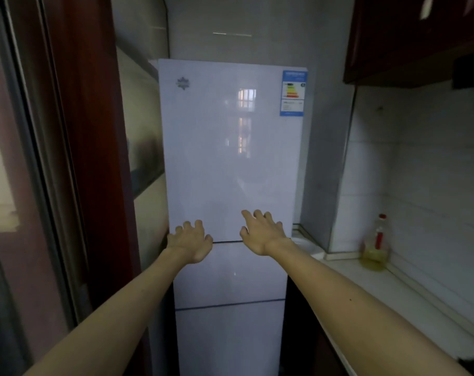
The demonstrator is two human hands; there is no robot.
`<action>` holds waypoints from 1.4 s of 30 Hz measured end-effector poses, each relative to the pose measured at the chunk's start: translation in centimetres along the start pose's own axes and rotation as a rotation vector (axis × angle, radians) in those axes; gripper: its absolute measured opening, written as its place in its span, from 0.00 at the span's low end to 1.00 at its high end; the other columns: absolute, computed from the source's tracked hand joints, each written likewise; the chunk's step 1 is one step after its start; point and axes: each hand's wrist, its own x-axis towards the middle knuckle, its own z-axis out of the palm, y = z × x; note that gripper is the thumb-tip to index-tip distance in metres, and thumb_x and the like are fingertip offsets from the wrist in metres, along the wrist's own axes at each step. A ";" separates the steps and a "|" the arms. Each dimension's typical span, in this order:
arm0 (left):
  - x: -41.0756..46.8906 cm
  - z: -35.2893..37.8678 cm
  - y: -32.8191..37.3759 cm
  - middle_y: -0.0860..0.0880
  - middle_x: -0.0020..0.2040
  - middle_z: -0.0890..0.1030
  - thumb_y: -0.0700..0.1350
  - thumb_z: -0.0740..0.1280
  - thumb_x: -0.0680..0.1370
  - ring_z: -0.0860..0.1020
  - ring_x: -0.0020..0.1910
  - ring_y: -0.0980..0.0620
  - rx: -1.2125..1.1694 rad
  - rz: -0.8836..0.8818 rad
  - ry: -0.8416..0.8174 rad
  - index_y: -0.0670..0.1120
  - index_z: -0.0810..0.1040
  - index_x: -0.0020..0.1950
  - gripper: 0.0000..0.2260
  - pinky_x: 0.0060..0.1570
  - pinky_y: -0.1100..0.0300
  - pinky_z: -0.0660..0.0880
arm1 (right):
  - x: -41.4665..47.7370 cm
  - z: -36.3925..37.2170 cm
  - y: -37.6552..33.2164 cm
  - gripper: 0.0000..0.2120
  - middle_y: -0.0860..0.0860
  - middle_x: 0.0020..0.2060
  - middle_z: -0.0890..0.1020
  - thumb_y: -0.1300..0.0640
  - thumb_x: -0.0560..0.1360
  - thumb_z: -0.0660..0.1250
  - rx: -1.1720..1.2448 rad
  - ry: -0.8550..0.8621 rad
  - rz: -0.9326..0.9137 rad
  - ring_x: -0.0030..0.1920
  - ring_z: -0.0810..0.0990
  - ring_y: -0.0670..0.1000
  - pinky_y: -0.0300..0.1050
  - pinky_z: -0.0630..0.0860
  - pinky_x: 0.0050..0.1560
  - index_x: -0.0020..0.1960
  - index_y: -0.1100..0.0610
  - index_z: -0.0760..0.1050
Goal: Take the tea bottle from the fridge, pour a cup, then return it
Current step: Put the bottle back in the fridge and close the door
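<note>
A tall white fridge (230,147) stands straight ahead with its doors closed, a large upper door above two lower ones. My left hand (191,241) is at the lower left corner of the upper door, fingers bent against the panel by the seam. My right hand (263,230) lies on the lower part of that same door, fingers spread on the glossy surface. Neither hand holds anything. No tea bottle or cup shows.
A white counter (393,289) runs along the right wall, with a clear bottle of yellow oil (375,246) standing on it near the tiles. Dark red cabinets (409,36) hang above. A dark red door frame (89,158) and glass door close in the left.
</note>
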 end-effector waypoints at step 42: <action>-31.0 -1.7 16.5 0.38 0.64 0.69 0.52 0.51 0.81 0.69 0.61 0.38 -0.047 0.208 -0.029 0.43 0.64 0.66 0.18 0.59 0.45 0.68 | -38.0 -9.1 7.9 0.21 0.59 0.68 0.67 0.51 0.81 0.53 -0.068 0.062 0.171 0.68 0.65 0.62 0.60 0.69 0.61 0.70 0.58 0.62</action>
